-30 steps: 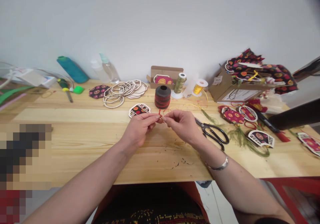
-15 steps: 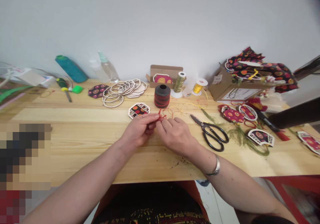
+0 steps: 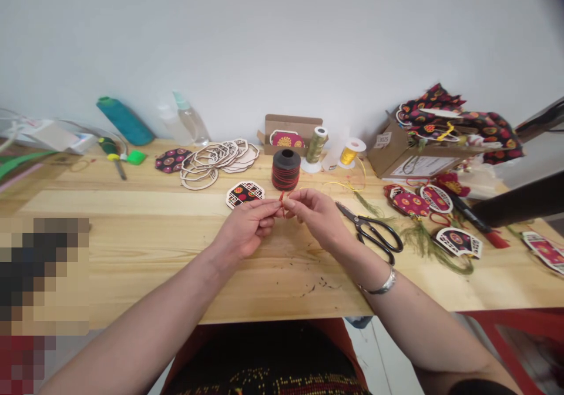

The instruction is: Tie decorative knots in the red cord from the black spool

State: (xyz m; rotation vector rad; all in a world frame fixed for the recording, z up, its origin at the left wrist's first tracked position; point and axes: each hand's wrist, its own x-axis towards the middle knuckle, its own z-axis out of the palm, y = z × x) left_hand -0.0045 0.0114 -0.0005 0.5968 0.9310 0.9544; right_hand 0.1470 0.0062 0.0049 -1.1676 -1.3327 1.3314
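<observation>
Between my fingertips is a thin red cord, partly hidden by the fingers. My left hand pinches it from the left, with the other fingers curled under. From the right, my right hand also pinches the cord, thumb and forefinger meeting close to the left fingertips. Just behind the hands stands a dark spool wound with red and black cord. An ornament with a pale cut-out frame and patterned cloth lies behind my left hand. Black-handled scissors lie right of my right hand.
Pale cut-out frames are piled at the back left, near a spray bottle and a teal thread cone. Green and yellow thread spools stand behind. Finished-looking ornaments and a full cardboard box occupy the right side.
My right hand has turned from knuckles-up to a pinch with thumb and forefinger showing, and its wrist has shifted slightly right. My left hand has stayed nearly still.
</observation>
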